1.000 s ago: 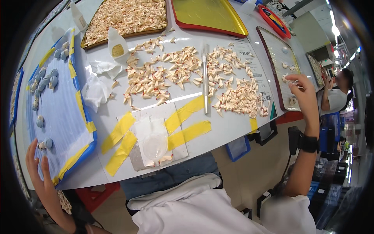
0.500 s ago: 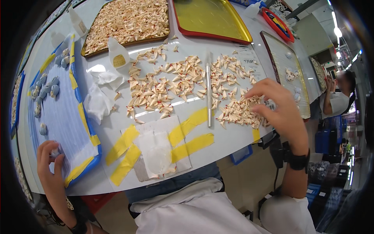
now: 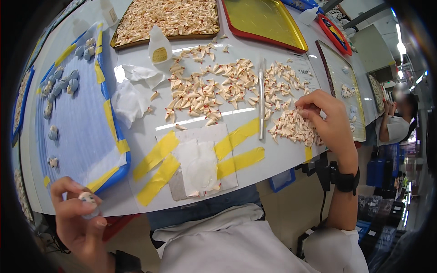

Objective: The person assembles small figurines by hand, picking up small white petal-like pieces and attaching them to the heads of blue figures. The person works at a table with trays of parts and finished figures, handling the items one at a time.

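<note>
My left hand (image 3: 75, 218) is raised off the near left corner of the blue-edged tray (image 3: 91, 136). Its thumb and fingers close round a small grey-blue figurine (image 3: 88, 198) with a pale, painted front. Several similar figurines (image 3: 58, 84) lie on the tray's whitish-blue lining, one (image 3: 53, 162) near its front end. At the right, my right hand (image 3: 331, 120) reaches into a heap of small cream pointed pieces (image 3: 291, 127) with red tips. Its thumb and forefinger are pinched together at the heap's far edge; whatever is between them is too small to make out.
More cream pieces (image 3: 205, 91) spread over the table, with a silver pen-like tool (image 3: 261, 104) among them. A taped board (image 3: 198, 166) sits at the front edge. Behind are a white bottle (image 3: 160, 48), a full tray (image 3: 166, 18) and a yellow tray (image 3: 264, 20). A co-worker (image 3: 396, 123) sits far right.
My left hand has lifted off the tray with a figurine and come nearer to me. The right thumb and forefinger, apart before, have closed at the heap. The whole view has shifted slightly.
</note>
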`<state>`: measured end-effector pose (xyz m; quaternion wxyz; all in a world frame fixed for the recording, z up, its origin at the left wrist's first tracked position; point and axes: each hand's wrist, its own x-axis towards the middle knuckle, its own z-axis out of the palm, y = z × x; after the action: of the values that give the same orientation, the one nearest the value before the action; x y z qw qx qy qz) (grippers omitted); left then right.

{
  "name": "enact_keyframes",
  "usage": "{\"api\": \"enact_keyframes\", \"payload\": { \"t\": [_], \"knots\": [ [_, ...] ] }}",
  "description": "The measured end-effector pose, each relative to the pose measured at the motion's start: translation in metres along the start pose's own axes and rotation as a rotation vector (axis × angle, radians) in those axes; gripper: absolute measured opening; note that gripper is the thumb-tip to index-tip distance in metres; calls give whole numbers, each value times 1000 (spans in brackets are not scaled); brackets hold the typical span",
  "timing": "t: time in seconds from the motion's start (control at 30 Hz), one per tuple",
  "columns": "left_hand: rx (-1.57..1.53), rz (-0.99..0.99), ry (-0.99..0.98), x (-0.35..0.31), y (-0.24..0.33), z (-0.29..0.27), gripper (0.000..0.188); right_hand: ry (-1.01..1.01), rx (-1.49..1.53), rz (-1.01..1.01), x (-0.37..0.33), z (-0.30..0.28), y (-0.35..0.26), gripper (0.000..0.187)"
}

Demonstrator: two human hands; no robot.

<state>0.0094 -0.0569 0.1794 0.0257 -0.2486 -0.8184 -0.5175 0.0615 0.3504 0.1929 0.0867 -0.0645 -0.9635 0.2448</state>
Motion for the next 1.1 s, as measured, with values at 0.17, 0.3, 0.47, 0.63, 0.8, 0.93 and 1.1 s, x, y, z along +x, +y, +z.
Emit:
{"api": "enact_keyframes", "payload": {
  "t": [0.17, 0.3, 0.47, 0.63, 0.8, 0.93, 1.1],
  "knots": [
    [-266, -261, 136, -3, 26, 38, 36, 42, -36, -9, 2, 0, 4, 8],
    [-434, -197, 48, -9, 18, 50, 30, 189, 95, 39, -5, -4, 9, 7],
    [-688, -377, 78, -12, 25, 68, 40, 234, 449, 211, -20, -11, -3, 13],
    [-835, -245, 35, -24, 10, 80, 40, 136, 679, 285, -41, -8, -21, 17],
    [-1002, -340, 96, -22, 20, 91, 37, 38, 908, 376, -56, 8, -40, 22],
    [-881, -335, 35, -26, 10, 90, 48, -30, 1217, 268, -60, 21, -50, 19],
    [-1117, -356, 60, -21, 15, 90, 43, -49, 1206, 240, -47, 33, -73, 16]
  ]
}}
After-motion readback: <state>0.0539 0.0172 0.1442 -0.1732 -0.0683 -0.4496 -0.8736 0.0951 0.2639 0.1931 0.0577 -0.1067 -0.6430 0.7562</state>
